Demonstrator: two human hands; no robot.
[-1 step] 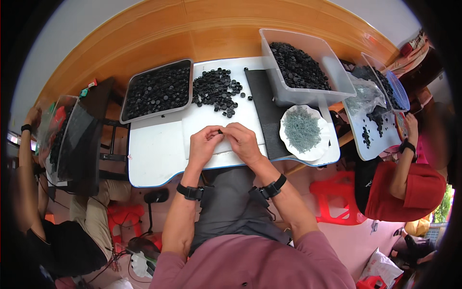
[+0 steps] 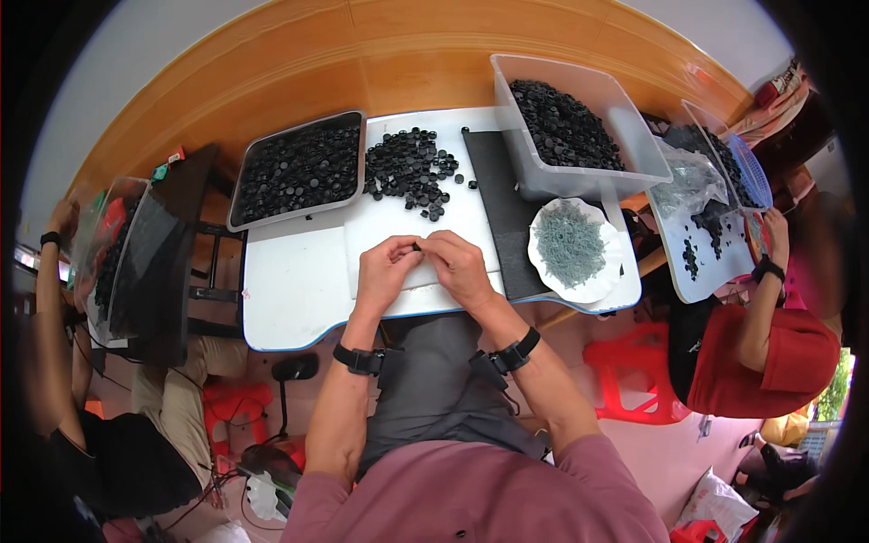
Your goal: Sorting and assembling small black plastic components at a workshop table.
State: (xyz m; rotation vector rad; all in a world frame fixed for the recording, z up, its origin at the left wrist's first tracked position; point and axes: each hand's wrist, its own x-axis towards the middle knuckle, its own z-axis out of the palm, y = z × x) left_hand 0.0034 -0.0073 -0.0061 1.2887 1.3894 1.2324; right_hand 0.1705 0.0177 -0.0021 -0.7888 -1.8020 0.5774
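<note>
Over the near edge of the white table (image 2: 290, 308), my left hand (image 2: 384, 273) and my right hand (image 2: 460, 271) meet fingertip to fingertip. Both pinch one small black piece (image 2: 415, 247) between them; most of it is covered by the fingers. Just beyond my hands lies a loose heap of small round black caps (image 2: 412, 167), a few strayed toward me. To the right of my right hand, a white scalloped plate (image 2: 603, 288) holds a pile of thin grey-green pins or screws (image 2: 568, 240).
A tray (image 2: 360, 163) full of black caps stands at the far left. At the far right is a translucent bin (image 2: 597, 185) of black parts, beside a dark mat (image 2: 493, 181). People work at both sides; a red stool (image 2: 634, 371) stands right.
</note>
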